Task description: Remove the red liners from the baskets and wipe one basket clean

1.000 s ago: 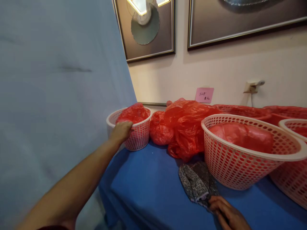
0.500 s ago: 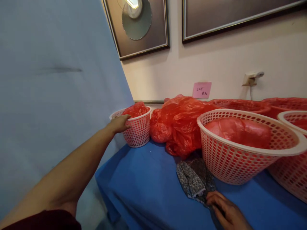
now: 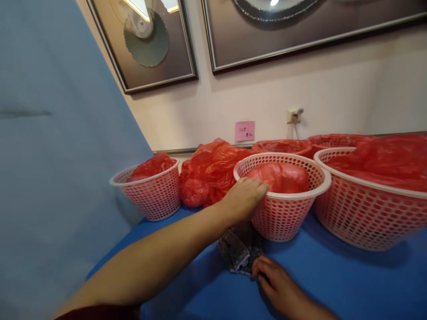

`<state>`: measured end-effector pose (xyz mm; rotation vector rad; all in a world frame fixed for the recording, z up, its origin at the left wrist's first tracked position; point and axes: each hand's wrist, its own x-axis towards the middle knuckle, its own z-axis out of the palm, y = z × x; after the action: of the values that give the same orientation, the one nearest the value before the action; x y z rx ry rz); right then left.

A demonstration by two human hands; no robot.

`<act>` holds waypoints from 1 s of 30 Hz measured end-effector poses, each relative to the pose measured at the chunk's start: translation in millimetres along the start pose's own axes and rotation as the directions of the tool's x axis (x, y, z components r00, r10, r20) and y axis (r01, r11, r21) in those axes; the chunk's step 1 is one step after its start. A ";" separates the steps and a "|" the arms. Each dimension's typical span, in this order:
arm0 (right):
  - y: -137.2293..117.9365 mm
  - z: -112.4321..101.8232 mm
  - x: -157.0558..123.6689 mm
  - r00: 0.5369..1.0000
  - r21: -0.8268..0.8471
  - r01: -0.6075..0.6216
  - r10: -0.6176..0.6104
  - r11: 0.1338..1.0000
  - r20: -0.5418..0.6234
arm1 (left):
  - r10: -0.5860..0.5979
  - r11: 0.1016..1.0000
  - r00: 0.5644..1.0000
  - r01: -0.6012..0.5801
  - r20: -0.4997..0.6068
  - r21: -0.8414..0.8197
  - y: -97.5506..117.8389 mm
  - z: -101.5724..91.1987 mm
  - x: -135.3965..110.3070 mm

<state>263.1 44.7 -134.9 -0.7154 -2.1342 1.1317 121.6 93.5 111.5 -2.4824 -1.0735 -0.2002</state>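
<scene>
My left hand [image 3: 246, 198] is at the near left rim of the middle white plastic basket [image 3: 283, 218], its fingers curled over the edge. A bulging red plastic bag [image 3: 282, 178] fills that basket. Lower down, my right hand [image 3: 271, 278] pinches the near end of a grey speckled knitted cloth [image 3: 236, 253], which lies on the blue tablecloth [image 3: 333, 275]. My left forearm and hand hide part of the cloth, and its exact kind is unclear.
Left stands another white basket [image 3: 153, 195] with red plastic inside. Crumpled red bags [image 3: 213, 166] are piled beside it. A larger white basket [image 3: 367, 213] with red plastic stands right, red baskets [image 3: 283, 146] behind. A pink note [image 3: 245, 131] hangs on the wall.
My left hand has moved right, from the left basket's rim to the middle basket's. The view has turned right. My right hand still holds the grey cloth.
</scene>
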 end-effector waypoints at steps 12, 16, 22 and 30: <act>18.3 3.6 -14.1 1.000 -0.105 0.019 -0.018 0.994 0.008 | 0.109 0.994 0.926 -0.110 -0.362 0.017 59.0 -66.2 -47.9; 24.4 4.8 -17.2 0.999 -0.192 0.016 -0.025 0.981 -0.048 | -0.077 0.996 0.929 0.056 -0.362 -0.068 58.8 -126.6 -93.6; 10.0 -3.6 -17.3 0.997 -0.025 0.062 -0.061 0.998 0.040 | -0.285 0.947 0.922 0.313 -0.263 0.070 44.1 -182.8 -170.6; -4.6 -10.2 -21.9 0.995 0.012 0.044 -0.045 0.999 0.090 | -0.590 0.738 0.799 0.593 -0.119 0.323 12.5 -167.0 -273.3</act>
<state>284.3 32.5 -132.2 -0.6200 -2.2070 1.1705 -52.1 -167.8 177.2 -1.7587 -1.7121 -0.1859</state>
